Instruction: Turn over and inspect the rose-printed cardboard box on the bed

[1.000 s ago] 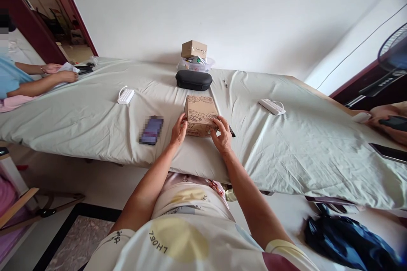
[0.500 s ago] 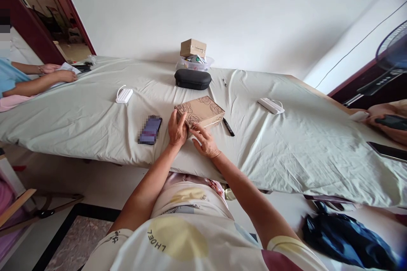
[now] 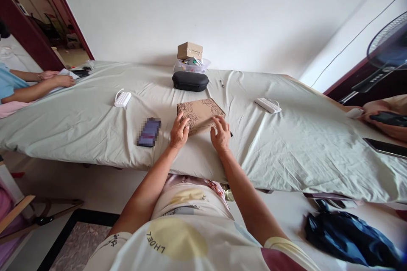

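Observation:
A flat brown cardboard box [image 3: 201, 110] with dark rose line drawings lies on the cloth-covered table in front of me. My left hand [image 3: 179, 132] rests at its near left corner, fingers spread and touching the box. At the near right part, my right hand [image 3: 220, 133] has its fingertips on the lid, thumb held apart. Both hands look open, though the undersides of the fingers are hidden. A black marker [image 3: 232, 134] shows only its tip beside my right hand. Left of my left hand lies a phone [image 3: 149, 132], its screen blurred out.
Behind the box sit a black zip case [image 3: 190, 81] and a clear plastic tub [image 3: 192, 67] carrying a small carton [image 3: 190, 50]. White corded blocks lie left [image 3: 123, 99] and right [image 3: 267, 105]. Another person's hands [image 3: 57, 79] hold something white at the far left.
My right hand has moved right from the near left corner onto the box's right part, covering most of the marker. The box has turned slightly, and my left hand stays at its left corner.

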`<state>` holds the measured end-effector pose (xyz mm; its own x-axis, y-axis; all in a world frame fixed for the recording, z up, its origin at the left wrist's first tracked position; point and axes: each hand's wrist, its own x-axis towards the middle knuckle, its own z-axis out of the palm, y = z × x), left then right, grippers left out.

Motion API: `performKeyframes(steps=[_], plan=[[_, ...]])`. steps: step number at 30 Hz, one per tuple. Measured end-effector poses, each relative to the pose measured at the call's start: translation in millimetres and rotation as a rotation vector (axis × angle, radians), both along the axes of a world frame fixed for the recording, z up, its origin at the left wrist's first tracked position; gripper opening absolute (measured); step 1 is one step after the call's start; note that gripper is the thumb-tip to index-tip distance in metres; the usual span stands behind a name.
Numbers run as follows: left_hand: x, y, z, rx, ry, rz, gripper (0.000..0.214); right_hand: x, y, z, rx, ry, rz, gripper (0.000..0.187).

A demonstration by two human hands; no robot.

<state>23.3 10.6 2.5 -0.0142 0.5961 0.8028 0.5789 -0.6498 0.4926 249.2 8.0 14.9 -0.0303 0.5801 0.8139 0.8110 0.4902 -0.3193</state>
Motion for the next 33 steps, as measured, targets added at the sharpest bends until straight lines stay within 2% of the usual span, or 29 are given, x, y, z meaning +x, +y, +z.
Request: performKeyframes(steps=[3, 5, 7, 14, 22, 25, 33], plan=[[-5.6, 3.3, -1.9, -0.052, -0.100, 0.015, 0.043, 16.5, 9.0, -6.6, -0.077, 0.275, -0.057, 0.045], [-9.2, 4.6, -2.0, -0.081, -0.150, 0.005, 0.043, 20.5, 11.4, -9.4, -0.158, 0.430, -0.019, 0.053], [-11.9, 4.8, -1.0, -0.104, -0.190, -0.014, 0.042, 19.4, 10.4, -9.5, -0.204, 0.491, 0.018, 0.058], [-11.6, 2.1, 1.9, -0.120, -0.276, -0.043, 0.044, 12.3, -1.2, 1.3, -0.182, 0.348, 0.041, 0.049], [-7.5, 5.9, -1.2, -0.156, -0.260, -0.026, 0.045, 12.8, -1.0, 3.6, -0.164, 0.345, 0.054, 0.041], [-7.4, 5.1, -1.0, -0.175, -0.249, -0.028, 0.051, 12.0, -2.5, 4.6, -0.171, 0.334, 0.056, 0.042], [-8.7, 5.9, -3.9, -0.183, -0.242, -0.024, 0.047, 15.3, -4.7, 7.3, -0.182, 0.272, 0.029, 0.056]])
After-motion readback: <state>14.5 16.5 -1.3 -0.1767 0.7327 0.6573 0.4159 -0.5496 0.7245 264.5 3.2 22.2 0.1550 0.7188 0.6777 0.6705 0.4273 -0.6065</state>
